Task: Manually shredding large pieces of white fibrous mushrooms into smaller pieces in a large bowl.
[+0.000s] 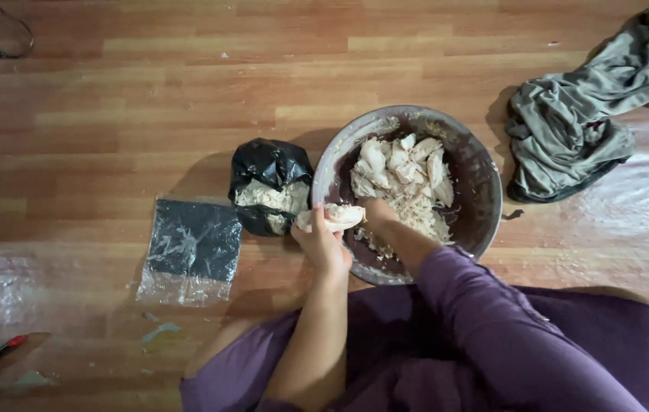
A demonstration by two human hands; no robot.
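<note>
Hands at the rim of a metal bowl, pulling pale cooked meat apart.

Left hand (323, 243) is closed around a pale meat piece (333, 217) over the metal bowl's (484, 221) near rim; right hand (379, 210) reaches into the shredded heap, its grasp hidden. Just left, a black bag (271, 164) stands open, within reach for scraps. Farther off lies a grey cloth (568, 130).

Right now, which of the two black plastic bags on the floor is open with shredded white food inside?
The bunched black bag beside the metal bowl, nearest the left hand; the other bag lies flat, farther left.
</note>
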